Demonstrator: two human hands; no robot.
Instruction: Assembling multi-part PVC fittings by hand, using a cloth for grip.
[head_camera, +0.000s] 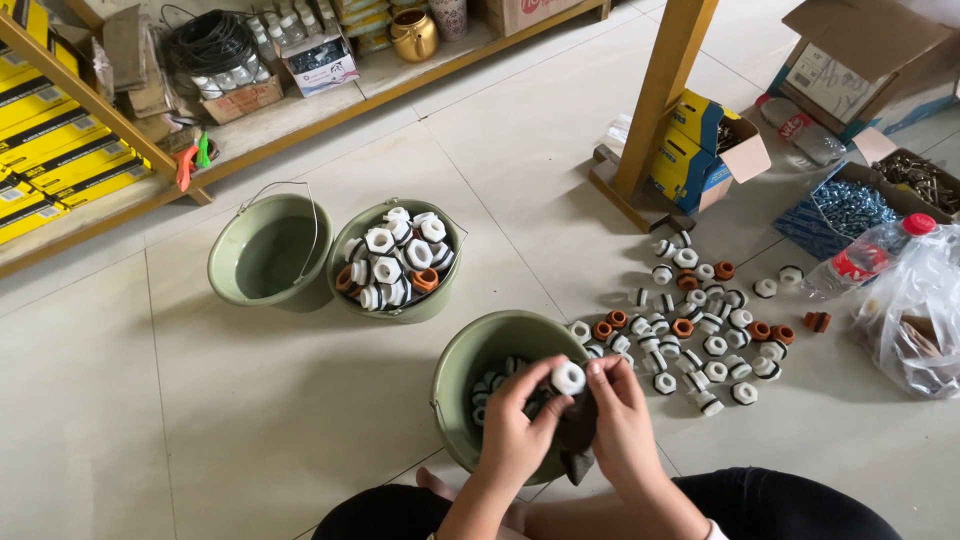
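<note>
I see my left hand (515, 430) and right hand (622, 420) pinching a white fitting (568, 377) and dark cloth (578, 425) over the near green bucket (470, 365), with loose fittings (700, 330) strewn right, a full bucket (395, 262) and an empty bucket (268, 250) beyond.

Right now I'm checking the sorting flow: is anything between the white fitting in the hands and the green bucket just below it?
Nothing visible. The left hand and right hand hold the white fitting with a dark cloth right over the green bucket, whose mouth is open.
</note>
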